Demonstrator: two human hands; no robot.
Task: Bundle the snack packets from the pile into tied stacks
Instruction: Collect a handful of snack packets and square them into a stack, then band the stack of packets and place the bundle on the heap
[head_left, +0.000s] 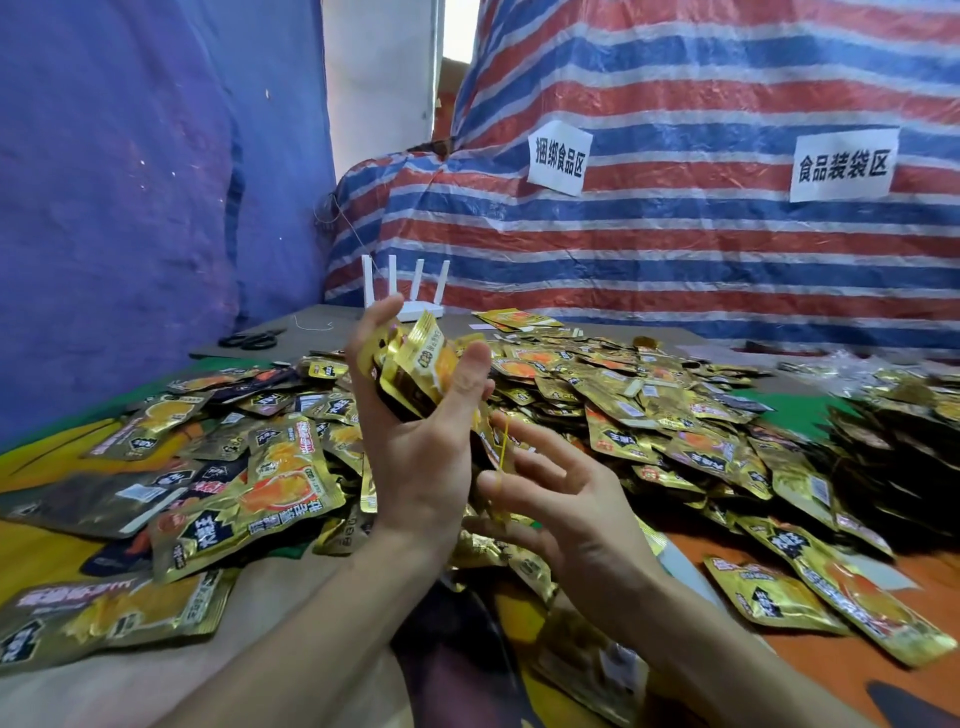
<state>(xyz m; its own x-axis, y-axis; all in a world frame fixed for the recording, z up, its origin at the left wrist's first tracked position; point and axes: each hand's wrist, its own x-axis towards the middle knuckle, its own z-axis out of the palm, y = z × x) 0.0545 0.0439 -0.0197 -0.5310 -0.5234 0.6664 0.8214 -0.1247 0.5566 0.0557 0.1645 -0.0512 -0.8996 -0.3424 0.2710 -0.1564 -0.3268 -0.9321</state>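
My left hand (415, 447) is raised over the table and grips an upright stack of gold snack packets (415, 369) between fingers and thumb. Just to its right, my right hand (566, 504) has its fingers spread, with a thin yellow rubber band (504, 452) stretched across its fingertips right beside the stack's lower edge. A broad pile of loose gold packets (623, 395) covers the table behind and around both hands.
Black scissors (249, 340) and a white router (410, 296) lie at the table's far left. Dark stacked packets (883, 457) sit at the right. A striped tarp with two paper signs (558, 158) hangs behind, and a blue tarp (130, 208) on the left.
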